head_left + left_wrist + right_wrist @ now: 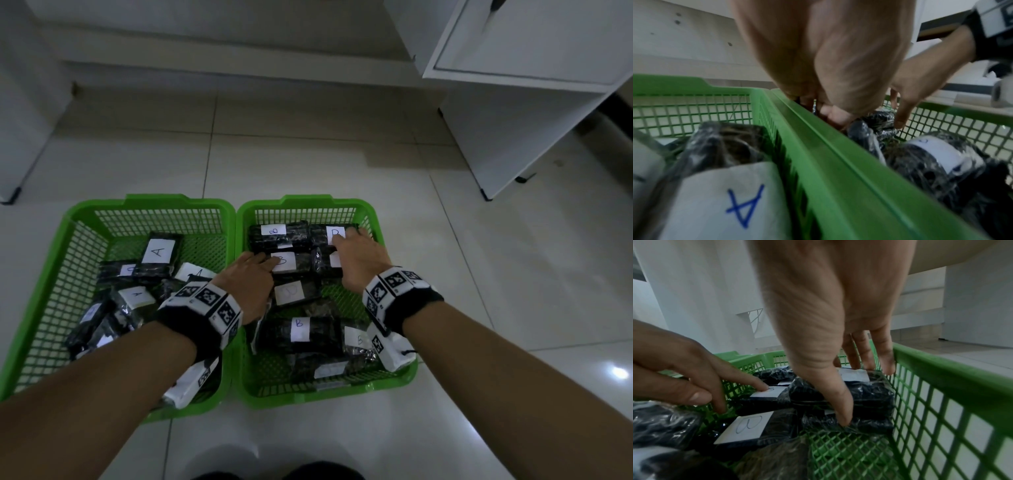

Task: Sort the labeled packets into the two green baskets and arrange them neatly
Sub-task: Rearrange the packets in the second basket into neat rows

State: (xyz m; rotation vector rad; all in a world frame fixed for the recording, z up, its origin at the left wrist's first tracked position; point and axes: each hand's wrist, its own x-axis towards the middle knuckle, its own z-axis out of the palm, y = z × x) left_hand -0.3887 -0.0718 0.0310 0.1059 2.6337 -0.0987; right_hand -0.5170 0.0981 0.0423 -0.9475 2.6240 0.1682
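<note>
Evidently the sorting itself is done and the tidying is under way. From the head view, two green baskets sit side by side on the tiled floor: the left basket (85,219) holds the A packets (158,255) in a loose heap, and the right basket (371,212) holds the B packets (301,330), squared into rows at its far end and still jumbled at its near end. Both hands work inside the right basket. The left hand (248,284) lies with straight fingers on the label of a middle-row packet (286,262). The right hand (359,257) is spread over the far-right packet (334,234), holding nothing up.

From the left wrist, the left hand (830,65) reaches over the two touching basket rims (838,162), its fingertips (836,116) down among the dark wrappers; whether they pinch anything I cannot tell. An A packet (725,203) lies just beside the rims in the left basket.

From the right wrist, the right hand (838,321) spans its packet (865,397) with the thumb at its near edge and the fingers (885,356) at its far edge, against the mesh wall of the right basket (941,410), seemingly pressing it into the corner. The left hand (694,369) has one fingertip on a label.

Next, I judge, the loose packets nearer the person need sliding up against the finished rows, and afterwards the heap in the left basket needs straightening. The slippery wrappers and the overlapping packets could upset rows already set. A white cabinet (520,102) stands well apart beyond the right basket, out of the way.
</note>
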